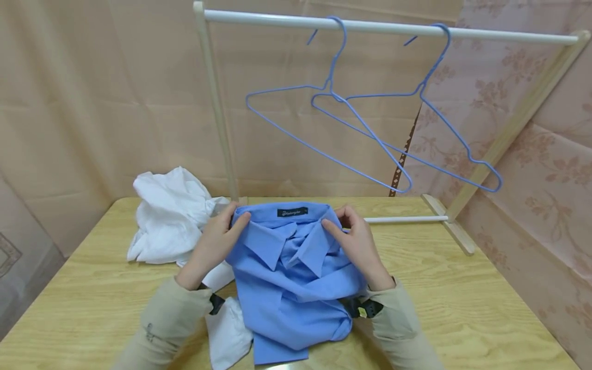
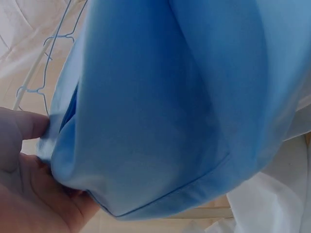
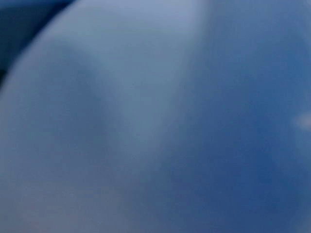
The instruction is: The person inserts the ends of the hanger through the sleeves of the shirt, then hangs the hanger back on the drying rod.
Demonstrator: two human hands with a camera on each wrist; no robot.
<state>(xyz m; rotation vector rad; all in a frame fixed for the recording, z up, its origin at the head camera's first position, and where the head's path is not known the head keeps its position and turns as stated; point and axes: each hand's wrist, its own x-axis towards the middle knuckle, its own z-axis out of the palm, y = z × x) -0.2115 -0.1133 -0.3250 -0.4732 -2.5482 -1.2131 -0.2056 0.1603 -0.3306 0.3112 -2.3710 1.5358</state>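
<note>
A blue collared shirt [image 1: 296, 288] hangs between my hands, with its collar and black neck label [image 1: 292, 211] facing me. My left hand [image 1: 216, 236] pinches the left side of the collar between thumb and fingers. On the opposite side, my right hand [image 1: 358, 240] pinches the collar in the same way. The left wrist view shows the thumb and fingers of that hand [image 2: 39, 179] on the edge of the blue cloth [image 2: 160, 111]. Blurred blue cloth [image 3: 155, 116] fills the right wrist view and hides the right hand there.
Two blue wire hangers [image 1: 330, 92] [image 1: 422, 90] hang from the white rail [image 1: 287, 19] of a rack behind the shirt. Crumpled white cloth [image 1: 168, 216] lies at the table's back left, and more white cloth [image 1: 228, 331] is under the shirt. The table [image 1: 462, 308] has a wooden top.
</note>
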